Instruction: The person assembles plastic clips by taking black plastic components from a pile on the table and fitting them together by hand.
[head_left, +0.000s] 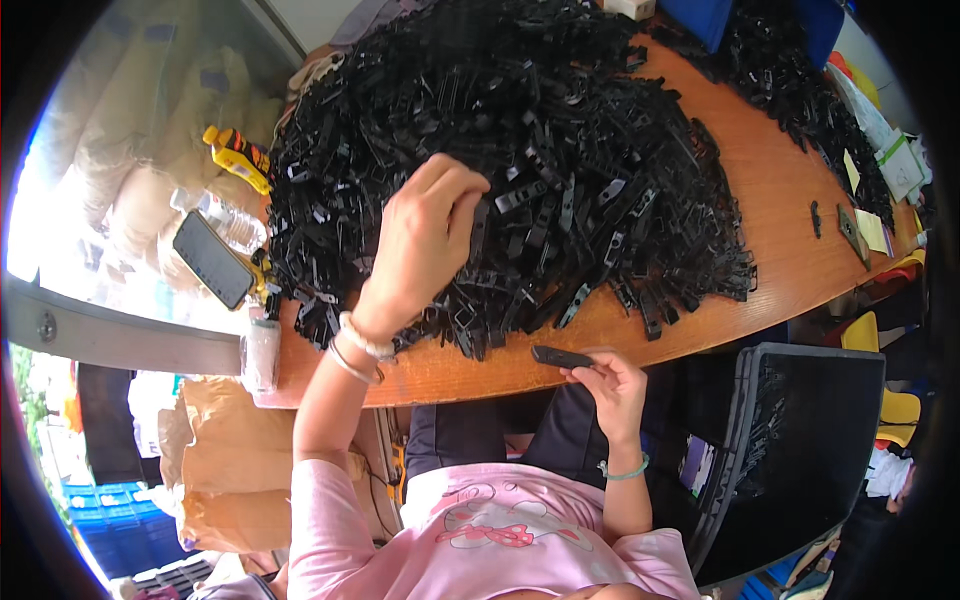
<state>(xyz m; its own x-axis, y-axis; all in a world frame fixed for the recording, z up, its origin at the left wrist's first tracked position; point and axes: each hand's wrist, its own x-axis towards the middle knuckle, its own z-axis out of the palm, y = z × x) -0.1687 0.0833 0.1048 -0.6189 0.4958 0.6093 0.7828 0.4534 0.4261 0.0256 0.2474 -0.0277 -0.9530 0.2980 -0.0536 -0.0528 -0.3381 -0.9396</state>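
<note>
A large heap of small black plastic parts [520,120], many long and slotted like clips, covers much of the wooden table. Over its near left side reaches my left hand [425,235], fingers curled together and pointing down into the heap. A dark narrow part lies right by its thumb; whether the fingers grip it is unclear. At the table's near edge my right hand [612,388] pinches one long black plastic clip [562,357] between thumb and fingertips, the piece pointing left.
Left of the heap are a phone [214,260], a clear plastic bottle [236,222] and a yellow bottle [238,160]. More black parts [770,70] lie at the far right. A black crate [800,450] stands right of my legs, brown paper sacks [240,460] to the left.
</note>
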